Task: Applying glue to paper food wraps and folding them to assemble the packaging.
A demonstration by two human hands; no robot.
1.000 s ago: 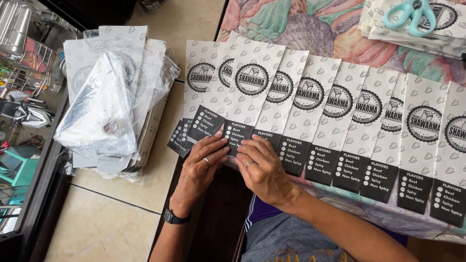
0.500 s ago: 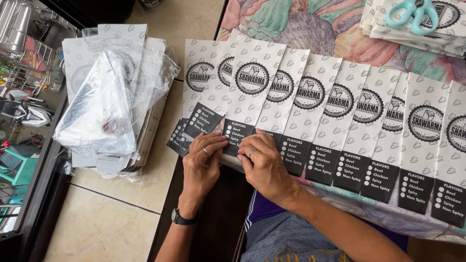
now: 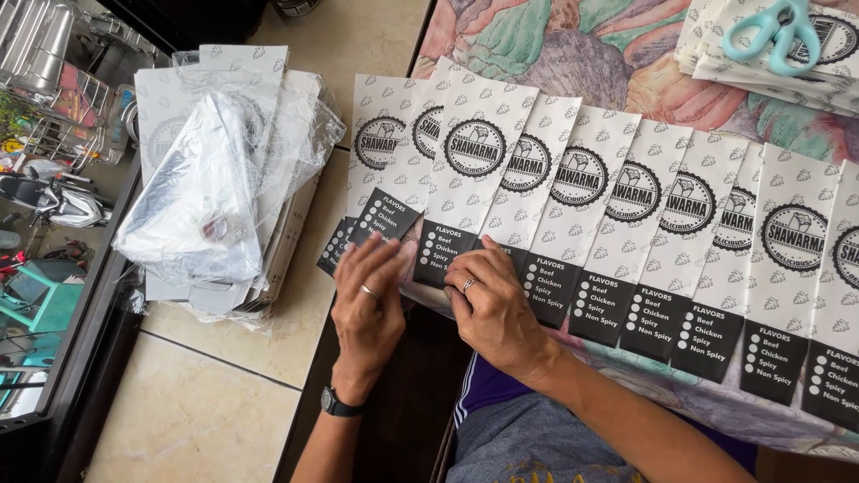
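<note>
- Two bare hands lie at the left end of a fanned row of white patterned paper sleeves [image 3: 573,197] with black round emblems and black bottom panels, spread across a worktop [image 3: 573,54] covered in a colourful painted-look cloth.
- Left hand [image 3: 369,300], with a ring and a dark wristwatch [image 3: 338,404], lies flat, fingers together, pressing the black bottom edge of the leftmost sleeves; its grip is flat, closed around nothing.
- Right hand [image 3: 492,300], also ringed, presses palm-down on the next sleeve's black panel just beside the left hand; its grip likewise clasps nothing.
- Sleeves overlap one another like shingles, their lower ends hanging over the worktop's near edge.
- Left of the row, a stack of the same white sleeves in crinkled clear plastic wrap [image 3: 219,179] sits on a tiled floor [image 3: 215,394].
- Far right, pale teal-handled scissors [image 3: 777,34] rest on another pile of sleeves.
</note>
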